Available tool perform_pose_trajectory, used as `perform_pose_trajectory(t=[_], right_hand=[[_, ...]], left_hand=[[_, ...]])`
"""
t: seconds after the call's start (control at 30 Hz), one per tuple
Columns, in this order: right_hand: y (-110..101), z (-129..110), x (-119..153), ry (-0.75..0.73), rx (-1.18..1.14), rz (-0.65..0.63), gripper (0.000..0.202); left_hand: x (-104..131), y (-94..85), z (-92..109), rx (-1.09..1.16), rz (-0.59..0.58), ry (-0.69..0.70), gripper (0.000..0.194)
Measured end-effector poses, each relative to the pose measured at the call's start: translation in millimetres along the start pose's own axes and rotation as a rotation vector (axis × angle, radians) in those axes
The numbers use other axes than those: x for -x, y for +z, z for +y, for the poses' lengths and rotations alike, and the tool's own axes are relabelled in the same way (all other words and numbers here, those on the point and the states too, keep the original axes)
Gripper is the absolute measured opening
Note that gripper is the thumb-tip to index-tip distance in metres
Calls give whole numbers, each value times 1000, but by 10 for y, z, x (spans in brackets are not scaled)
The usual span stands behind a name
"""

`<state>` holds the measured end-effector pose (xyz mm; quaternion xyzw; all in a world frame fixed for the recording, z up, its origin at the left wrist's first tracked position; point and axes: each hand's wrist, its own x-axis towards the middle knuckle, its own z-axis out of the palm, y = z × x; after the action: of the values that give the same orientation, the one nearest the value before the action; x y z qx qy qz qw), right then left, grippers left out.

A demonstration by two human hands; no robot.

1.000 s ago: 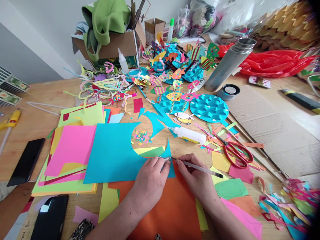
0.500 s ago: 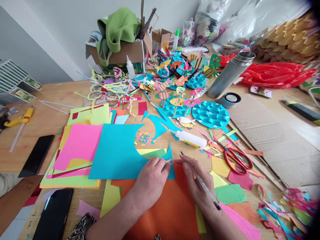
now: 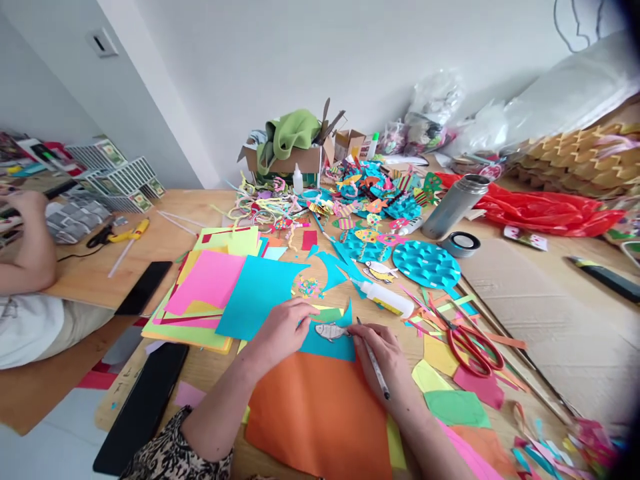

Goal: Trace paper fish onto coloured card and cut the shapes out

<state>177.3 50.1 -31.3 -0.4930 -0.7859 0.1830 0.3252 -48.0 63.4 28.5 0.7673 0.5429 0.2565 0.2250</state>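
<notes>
A small grey-white paper fish [image 3: 330, 331] lies on the lower right part of a blue paper sheet [image 3: 257, 293] that has a round piece cut out of it. My right hand [image 3: 384, 353] holds a pen [image 3: 374, 365] against the palm, and its fingertips are at the fish's tail. On the other side, my left hand [image 3: 283, 327] rests over the blue sheet, thumb and forefinger apart, just left of the fish's head. Orange paper [image 3: 320, 413] spreads out below both hands.
A white glue bottle [image 3: 386, 299] and red-handled scissors [image 3: 467, 347] lie to the right among paper scraps. Blue scaled discs [image 3: 427, 263] and a steel flask [image 3: 456, 207] stand farther back. At left are stacked coloured papers [image 3: 205, 283], phones and another person's arm [image 3: 30, 240].
My left hand has shifted left off the paper fish and uncovered it. My right fingers have come to its tail. The camera has tilted up, showing more wall and the person at left.
</notes>
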Motion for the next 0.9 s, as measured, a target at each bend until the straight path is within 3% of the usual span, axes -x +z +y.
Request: perform_pose_trajectory(t=[0.17, 0.4, 0.63, 0.9], right_hand=[[77, 61, 20, -38, -6, 52, 20], [114, 114, 13, -77, 13, 154, 24], [161, 111, 7, -168, 257, 37, 26], [102, -38, -77, -208, 325, -28, 24]], left_hand=[[181, 82, -53, -135, -67, -124, 28], [274, 326, -123, -254, -52, -122, 30], [315, 359, -137, -222, -5, -81, 31], [323, 366, -186, -180, 30, -59, 33]])
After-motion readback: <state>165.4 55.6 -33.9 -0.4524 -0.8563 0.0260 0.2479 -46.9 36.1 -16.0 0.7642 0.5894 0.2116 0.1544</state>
